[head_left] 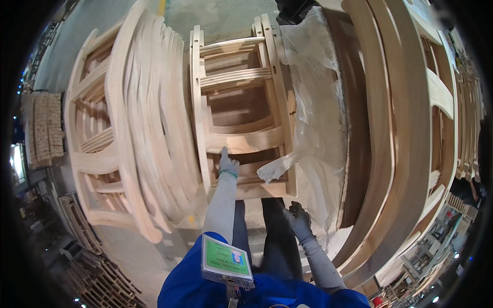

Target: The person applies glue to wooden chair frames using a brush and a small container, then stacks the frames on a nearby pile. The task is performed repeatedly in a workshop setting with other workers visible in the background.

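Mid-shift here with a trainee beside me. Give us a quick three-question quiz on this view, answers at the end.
1. Which hand has its index finger extended over the wide slat of the middle stack of wooden frames?
2. True or false: the clear plastic sheet lies mostly right of that stack.
3. Fill in: the card in the badge is mostly ____.

Key: 1. The left hand. 2. True. 3. Green.

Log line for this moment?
left hand: light-gloved, finger at pale curved wooden rail | right hand: dark-gloved, off rail | nearby: clear crumpled plastic sheet
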Available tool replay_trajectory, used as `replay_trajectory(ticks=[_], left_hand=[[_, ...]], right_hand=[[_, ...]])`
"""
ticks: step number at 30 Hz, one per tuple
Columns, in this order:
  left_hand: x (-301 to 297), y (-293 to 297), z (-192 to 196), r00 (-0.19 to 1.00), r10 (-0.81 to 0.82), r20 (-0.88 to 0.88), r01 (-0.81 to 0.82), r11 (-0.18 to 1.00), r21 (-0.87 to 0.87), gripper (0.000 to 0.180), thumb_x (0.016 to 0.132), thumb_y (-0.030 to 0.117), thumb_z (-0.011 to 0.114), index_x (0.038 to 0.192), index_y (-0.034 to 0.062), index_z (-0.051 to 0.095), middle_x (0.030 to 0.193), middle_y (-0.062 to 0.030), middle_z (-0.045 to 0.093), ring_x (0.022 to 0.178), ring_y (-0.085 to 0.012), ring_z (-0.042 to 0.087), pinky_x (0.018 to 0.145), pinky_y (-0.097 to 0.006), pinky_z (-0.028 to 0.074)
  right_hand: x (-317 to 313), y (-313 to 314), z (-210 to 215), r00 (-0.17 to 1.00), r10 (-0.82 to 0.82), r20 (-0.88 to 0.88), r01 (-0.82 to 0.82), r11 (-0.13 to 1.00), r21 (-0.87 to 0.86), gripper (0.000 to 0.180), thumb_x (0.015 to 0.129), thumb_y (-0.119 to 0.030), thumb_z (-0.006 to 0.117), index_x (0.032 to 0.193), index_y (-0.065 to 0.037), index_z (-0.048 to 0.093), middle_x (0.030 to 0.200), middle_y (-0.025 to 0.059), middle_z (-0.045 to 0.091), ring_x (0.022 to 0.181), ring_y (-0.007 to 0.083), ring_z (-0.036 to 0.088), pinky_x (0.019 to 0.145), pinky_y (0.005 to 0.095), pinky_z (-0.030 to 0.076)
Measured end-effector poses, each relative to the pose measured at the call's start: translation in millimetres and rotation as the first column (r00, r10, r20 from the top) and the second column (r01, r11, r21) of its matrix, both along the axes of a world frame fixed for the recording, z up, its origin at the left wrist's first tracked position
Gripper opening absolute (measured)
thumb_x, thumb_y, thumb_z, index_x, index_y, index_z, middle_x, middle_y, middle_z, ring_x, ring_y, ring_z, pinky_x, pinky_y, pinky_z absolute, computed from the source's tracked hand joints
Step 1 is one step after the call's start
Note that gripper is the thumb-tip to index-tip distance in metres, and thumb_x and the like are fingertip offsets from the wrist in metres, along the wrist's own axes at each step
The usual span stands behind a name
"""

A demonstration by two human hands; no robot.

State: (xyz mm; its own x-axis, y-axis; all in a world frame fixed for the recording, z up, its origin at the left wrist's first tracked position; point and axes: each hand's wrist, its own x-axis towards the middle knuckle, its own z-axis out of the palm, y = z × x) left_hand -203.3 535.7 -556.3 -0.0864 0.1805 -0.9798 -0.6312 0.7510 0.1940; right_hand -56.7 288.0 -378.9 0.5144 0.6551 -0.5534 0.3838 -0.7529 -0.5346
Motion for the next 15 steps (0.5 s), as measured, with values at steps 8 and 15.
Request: replay_trajectory(ticks=[8,15], left_hand=[[9.7,1.4,-12.4,0.958,0.066,0.278,-0.157,0.935,0.319,0.042,0.082,0.019,0.067,0.120,0.0114,0.051,0.121,-0.0060,0.053,0.112,-0.0236,0.050,0.095,-0.042,0.041],[16.6,6.9,131.0,0.990,-0.107,-0.093,0.141,0.830,0.540,0.041,0.076,0.011,0.071,0.113,0.0109,0.053,0.105,-0.0046,0.059,0.093,-0.0201,0.059,0.072,-0.037,0.049]], right_hand=[[17.0,-2.9,-102.4,0.958,-0.267,-0.102,0.248,0.954,-0.170,0.097,0.071,-0.047,0.070,0.137,0.004,0.022,0.135,0.0246,0.032,0.130,0.0326,0.029,0.105,0.0378,0.028],[38.0,33.0,-32.3,0.762,-0.451,-0.464,0.469,0.879,-0.085,0.054,0.069,-0.044,0.073,0.092,0.001,0.055,0.070,0.0048,0.057,0.062,0.0181,0.057,0.058,0.0298,0.047]])
